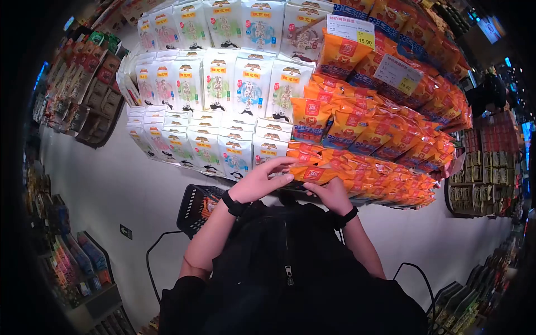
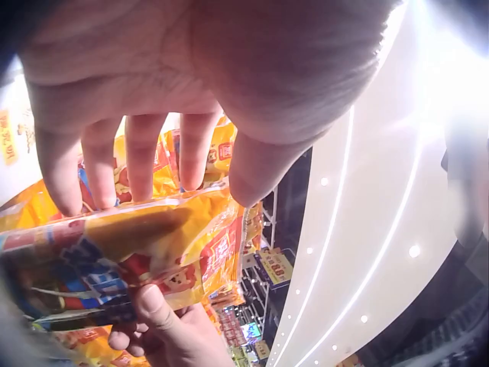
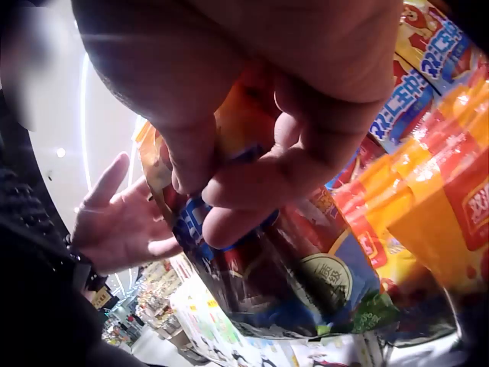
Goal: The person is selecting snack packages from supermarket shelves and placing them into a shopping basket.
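An orange bag of sausages [image 1: 310, 174] is held in front of the chest, close over the stacked bags. My right hand [image 1: 333, 196] pinches it; in the left wrist view the thumb [image 2: 153, 304] presses on its front. Seen from the right wrist, curled fingers grip the bag [image 3: 267, 283], whose clear lower part shows reddish-brown sausages. My left hand [image 1: 262, 181] is at its other side. Its fingers reach down extended, fingertips right at the top edge in the left wrist view, and the right wrist view shows that palm [image 3: 126, 225] spread open.
Rows of similar orange bags [image 1: 385, 134] fill the display's right side, with price signs [image 1: 350, 32] above. White noodle packs [image 1: 220, 84] stand on the left. A dark basket [image 1: 187, 204] with items inside is at lower left. More stocked shelves [image 1: 483, 167] stand to the right.
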The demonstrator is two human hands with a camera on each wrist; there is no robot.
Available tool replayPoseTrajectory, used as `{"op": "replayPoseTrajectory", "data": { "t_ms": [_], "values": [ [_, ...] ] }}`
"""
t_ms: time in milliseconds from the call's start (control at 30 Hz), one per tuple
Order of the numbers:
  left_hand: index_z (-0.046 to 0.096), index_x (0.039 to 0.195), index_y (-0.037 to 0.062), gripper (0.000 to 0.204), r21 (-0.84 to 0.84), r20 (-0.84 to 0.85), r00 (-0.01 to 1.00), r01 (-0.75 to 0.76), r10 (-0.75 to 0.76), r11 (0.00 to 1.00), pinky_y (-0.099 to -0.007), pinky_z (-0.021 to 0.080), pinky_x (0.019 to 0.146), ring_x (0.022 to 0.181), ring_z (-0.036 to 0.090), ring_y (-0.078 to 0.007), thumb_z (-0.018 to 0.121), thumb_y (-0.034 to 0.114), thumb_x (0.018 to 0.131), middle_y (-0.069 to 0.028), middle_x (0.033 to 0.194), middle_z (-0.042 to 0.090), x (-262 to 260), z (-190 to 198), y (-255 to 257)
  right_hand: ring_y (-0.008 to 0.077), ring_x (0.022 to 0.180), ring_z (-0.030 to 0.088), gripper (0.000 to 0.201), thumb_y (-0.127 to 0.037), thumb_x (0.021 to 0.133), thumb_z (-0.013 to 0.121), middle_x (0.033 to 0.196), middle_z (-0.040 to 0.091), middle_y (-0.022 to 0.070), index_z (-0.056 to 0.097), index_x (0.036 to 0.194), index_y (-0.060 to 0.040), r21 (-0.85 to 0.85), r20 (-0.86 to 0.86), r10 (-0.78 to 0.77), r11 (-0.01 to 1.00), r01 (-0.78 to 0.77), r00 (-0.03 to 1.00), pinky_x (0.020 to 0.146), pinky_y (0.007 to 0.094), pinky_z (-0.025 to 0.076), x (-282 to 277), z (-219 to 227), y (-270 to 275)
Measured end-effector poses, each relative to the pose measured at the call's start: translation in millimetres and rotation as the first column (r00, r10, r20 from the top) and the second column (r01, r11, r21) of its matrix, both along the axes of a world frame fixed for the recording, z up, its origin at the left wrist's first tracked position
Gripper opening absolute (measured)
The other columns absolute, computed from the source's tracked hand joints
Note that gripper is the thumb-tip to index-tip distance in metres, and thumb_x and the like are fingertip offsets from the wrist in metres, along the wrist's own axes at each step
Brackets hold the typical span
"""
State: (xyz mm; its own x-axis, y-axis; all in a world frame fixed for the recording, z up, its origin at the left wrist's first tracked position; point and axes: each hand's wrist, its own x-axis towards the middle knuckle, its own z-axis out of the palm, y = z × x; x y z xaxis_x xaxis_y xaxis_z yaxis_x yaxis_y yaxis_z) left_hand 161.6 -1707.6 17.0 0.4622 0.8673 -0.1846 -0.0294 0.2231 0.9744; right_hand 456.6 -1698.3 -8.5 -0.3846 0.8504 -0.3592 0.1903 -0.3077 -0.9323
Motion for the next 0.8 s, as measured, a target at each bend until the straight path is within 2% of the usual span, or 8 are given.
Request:
{"op": "replayPoseTrajectory", "data": {
  "t_ms": [133,167,200,300,400,500,633,800],
  "values": [
    [0.068,0.154,0.0052,0.040,0.108,-0.129,0.992,0.013,0.002,0.994,-0.0366,0.052,0.118,0.138,0.066,-0.0189,0.068,0.017,0.116,-0.0102,0.150,0.072,26,-43,13,0.0152,0.098,0.077,0.036,-0.009,0.102,0.087,0.116,0.079,0.0064,0.064,0.129,-0.0030,0.112,-0.006,-0.068,0.991,0.069,0.998,0.085,0.0315,0.063,-6,-51,-1],
    [0.070,0.152,0.0045,0.038,0.122,-0.167,0.986,0.011,0.010,0.992,-0.0360,0.053,0.117,0.136,0.068,-0.0193,0.067,0.017,0.116,-0.0111,0.147,0.074,27,-58,14,0.0202,0.104,0.078,0.039,-0.010,0.098,0.090,0.115,0.079,0.0099,0.063,0.125,-0.0039,0.347,0.120,-0.082,0.937,0.036,0.989,0.092,0.0374,0.062,-6,-70,0],
    [0.071,0.150,0.0038,0.036,0.136,-0.203,0.979,0.012,0.016,0.991,-0.0354,0.054,0.115,0.133,0.070,-0.0197,0.066,0.016,0.117,-0.0120,0.144,0.076,30,-70,15,0.0268,0.111,0.078,0.041,-0.012,0.097,0.090,0.117,0.080,0.0145,0.063,0.126,-0.0028,0.199,0.099,-0.105,0.976,0.083,0.990,0.099,0.0415,0.059,-5,-89,-1],
    [0.076,0.140,-0.0002,0.030,0.207,-0.300,0.945,-0.066,0.127,0.976,-0.0353,0.057,0.107,0.120,0.075,-0.0214,0.066,0.015,0.116,-0.0148,0.128,0.082,39,-99,14,0.0346,0.110,0.078,0.041,-0.017,0.100,0.088,0.115,0.081,0.0187,0.063,0.129,-0.0021,0.228,0.219,-0.093,0.973,0.042,0.971,0.098,0.0442,0.060,-7,-101,0],
    [0.078,0.130,-0.0036,0.026,0.258,-0.335,0.918,-0.127,0.212,0.958,-0.0360,0.058,0.100,0.109,0.077,-0.0227,0.068,0.015,0.115,-0.0172,0.117,0.083,45,-118,16,0.0340,0.112,0.079,0.039,-0.012,0.102,0.083,0.108,0.079,0.0185,0.063,0.134,-0.0008,0.177,0.256,-0.110,0.982,0.065,0.960,0.093,0.0423,0.061,-9,-103,-4],
    [0.078,0.124,-0.0057,0.023,0.248,-0.370,0.899,-0.146,0.233,0.958,-0.0369,0.059,0.095,0.102,0.078,-0.0232,0.069,0.014,0.114,-0.0176,0.110,0.083,52,-136,22,0.0363,0.117,0.077,0.035,-0.009,0.103,0.078,0.119,0.077,0.0201,0.064,0.135,-0.0013,0.147,0.226,-0.220,0.971,0.190,0.949,0.095,0.0427,0.061,-10,-95,-11],
    [0.077,0.119,-0.0062,0.020,0.308,-0.394,0.874,-0.165,0.283,0.937,-0.0366,0.059,0.092,0.098,0.078,-0.0261,0.071,0.011,0.112,-0.0180,0.106,0.081,61,-179,15,0.0425,0.118,0.074,0.032,-0.005,0.103,0.071,0.140,0.070,0.0203,0.063,0.134,-0.0027,0.517,0.264,-0.258,0.851,0.090,0.929,0.099,0.0471,0.061,8,-82,-12],
    [0.077,0.113,-0.0040,0.015,0.403,-0.462,0.790,-0.217,0.402,0.889,-0.0404,0.060,0.090,0.098,0.077,-0.0322,0.076,0.009,0.106,-0.0178,0.105,0.079,73,-153,7,0.0421,0.114,0.073,0.025,-0.013,0.106,0.071,0.133,0.070,0.0174,0.067,0.130,-0.0048,0.549,0.439,-0.402,0.828,0.114,0.804,0.095,0.0492,0.062,52,-58,-19]
  ]
}}
